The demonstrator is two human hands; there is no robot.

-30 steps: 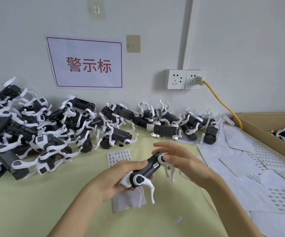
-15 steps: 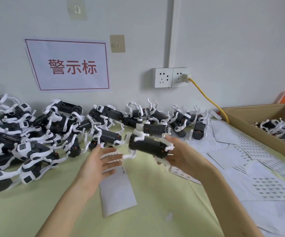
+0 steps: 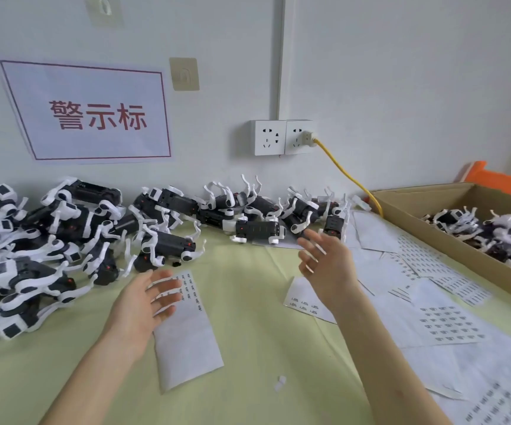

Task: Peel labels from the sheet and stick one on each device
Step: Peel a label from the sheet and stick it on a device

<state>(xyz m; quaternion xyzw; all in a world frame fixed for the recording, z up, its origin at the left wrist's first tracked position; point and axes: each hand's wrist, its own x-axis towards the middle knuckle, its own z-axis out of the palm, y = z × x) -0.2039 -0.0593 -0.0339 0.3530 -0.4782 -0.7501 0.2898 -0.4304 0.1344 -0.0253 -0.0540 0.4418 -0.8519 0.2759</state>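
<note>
**Labelling job far from finished**

A large heap of devices (image 3: 73, 237) covers the table (image 3: 248, 378) by the wall; fewer lie in the cardboard box (image 3: 426, 228). A label sheet (image 3: 186, 329) lies below the left hand (image 3: 143, 305). Right hand (image 3: 327, 265) hovers, both hands' fingers spread, empty.

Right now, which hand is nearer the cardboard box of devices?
Right. The right hand hovers open above the table, on the side toward the cardboard box; the left hand is farther away, over the label sheet.
</note>
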